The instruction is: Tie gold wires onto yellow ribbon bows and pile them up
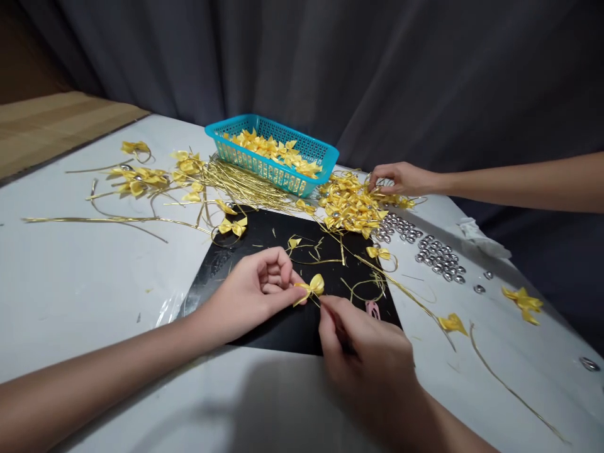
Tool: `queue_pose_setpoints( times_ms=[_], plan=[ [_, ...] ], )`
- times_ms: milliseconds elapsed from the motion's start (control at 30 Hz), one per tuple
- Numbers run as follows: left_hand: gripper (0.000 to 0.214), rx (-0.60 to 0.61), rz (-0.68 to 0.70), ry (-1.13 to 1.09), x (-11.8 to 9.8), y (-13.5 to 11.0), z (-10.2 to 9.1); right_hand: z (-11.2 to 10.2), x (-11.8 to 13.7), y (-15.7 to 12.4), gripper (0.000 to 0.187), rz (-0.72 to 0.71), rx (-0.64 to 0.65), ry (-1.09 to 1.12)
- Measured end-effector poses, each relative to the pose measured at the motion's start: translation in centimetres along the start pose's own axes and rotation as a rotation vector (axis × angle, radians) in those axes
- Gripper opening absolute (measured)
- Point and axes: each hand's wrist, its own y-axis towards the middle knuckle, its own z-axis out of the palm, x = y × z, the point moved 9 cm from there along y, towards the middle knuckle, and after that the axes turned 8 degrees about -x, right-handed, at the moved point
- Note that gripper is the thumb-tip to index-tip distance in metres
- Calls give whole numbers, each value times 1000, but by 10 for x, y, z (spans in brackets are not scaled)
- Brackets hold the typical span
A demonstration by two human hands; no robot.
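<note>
My left hand pinches a small yellow ribbon bow between thumb and forefinger, above a black mat. Close by on its right, my right hand is closed, with thumb and forefinger pressed together on a thin gold cord at the bow's lower edge. Most of that cord is hidden by the fingers. A pink-handled tool lies partly behind my right hand. Gold cord offcuts and another bow lie on the mat.
A turquoise basket of yellow bows stands at the back, with a bundle of gold cords before it. Another person's hand reaches into the bow pile from the right. Silver oval beads and a crumpled white tissue lie nearby.
</note>
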Motion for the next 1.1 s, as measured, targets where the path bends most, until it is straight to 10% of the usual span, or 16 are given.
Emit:
queue_pose_setpoints(
  times_ms=[700,1100],
  plan=[
    [20,-62,1138,758,-45,-64,18,-11,16,-10,17,-145,-167,-23],
    [29,-202,1173,778,-59,-65,14,-5,-2,1,11,93,-58,129]
  ],
)
